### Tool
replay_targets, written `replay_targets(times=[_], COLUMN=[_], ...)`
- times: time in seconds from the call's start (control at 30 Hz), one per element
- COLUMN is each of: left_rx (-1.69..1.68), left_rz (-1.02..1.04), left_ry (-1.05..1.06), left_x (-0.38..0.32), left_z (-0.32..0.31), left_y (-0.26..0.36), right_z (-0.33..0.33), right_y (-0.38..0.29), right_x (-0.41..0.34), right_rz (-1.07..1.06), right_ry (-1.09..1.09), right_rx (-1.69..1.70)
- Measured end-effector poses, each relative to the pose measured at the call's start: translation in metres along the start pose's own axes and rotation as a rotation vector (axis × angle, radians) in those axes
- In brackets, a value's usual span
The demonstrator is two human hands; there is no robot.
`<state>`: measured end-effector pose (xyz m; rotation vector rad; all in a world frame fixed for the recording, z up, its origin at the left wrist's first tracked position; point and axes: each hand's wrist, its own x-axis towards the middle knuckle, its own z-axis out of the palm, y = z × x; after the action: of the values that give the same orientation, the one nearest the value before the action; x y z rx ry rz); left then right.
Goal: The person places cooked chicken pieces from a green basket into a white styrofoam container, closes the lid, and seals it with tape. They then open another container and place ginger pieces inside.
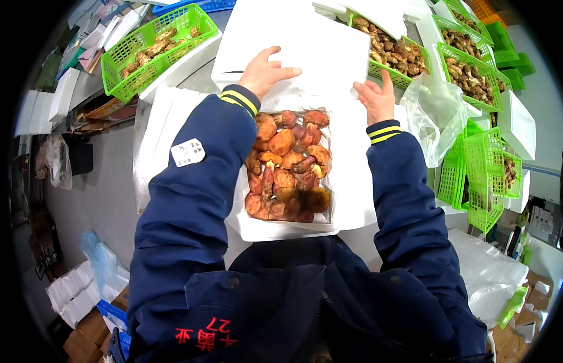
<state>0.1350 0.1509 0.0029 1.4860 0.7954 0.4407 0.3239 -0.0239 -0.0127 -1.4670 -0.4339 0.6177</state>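
Close in front of me is a white foam box (281, 233) filled with reddish-brown mushrooms (283, 159), some with thick stems showing. A thin white liner sheet (354, 190) spreads past its right side. Over the far side of the box, my left hand (267, 75) has its fingers apart above white material, with nothing visible in them. My right hand (376, 97) is at the sheet's far right, its index finger raised. The other fingertips meet a white edge there; whether they pinch it is unclear. Beyond both hands lies a large white foam piece (299, 41).
Green plastic baskets of mushrooms stand at the left (118, 88), back right (390, 79) and far right (472, 106). A clear plastic bag (438, 115) lies beside my right forearm. Empty green baskets (486, 181) lean at the right. White sheets (165, 122) lie left of the box.
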Motion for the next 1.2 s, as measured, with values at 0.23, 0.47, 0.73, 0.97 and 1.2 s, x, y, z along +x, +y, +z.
replay_targets(times=[0.23,0.47,0.73,0.97,1.2], left_rx=[0.198,0.983,0.926,0.185,-1.038], left_rz=[0.14,0.831,0.679,-0.292,-0.503], left_ry=[-0.276,-0.194,-0.012,0.613,0.225], left_x=[-0.074,-0.203,-0.242,-0.313,-0.283], left_z=[-0.036,-0.041,-0.026,-0.054,-0.023], left_y=[0.014,-0.057,-0.077,-0.217,-0.163], right_z=[-0.01,-0.051,0.006,0.019,0.015], right_y=[-0.048,-0.02,-0.019,0.044,0.045], right_x=[-0.059,-0.18,-0.209,-0.223,-0.221], right_rz=[-0.047,-0.745,-0.889,-0.832,-0.887], right_ry=[-0.348,-0.818,-0.761,-0.896,-0.857], right_rx=[-0.019,-0.973,-0.993,-1.126,-1.134])
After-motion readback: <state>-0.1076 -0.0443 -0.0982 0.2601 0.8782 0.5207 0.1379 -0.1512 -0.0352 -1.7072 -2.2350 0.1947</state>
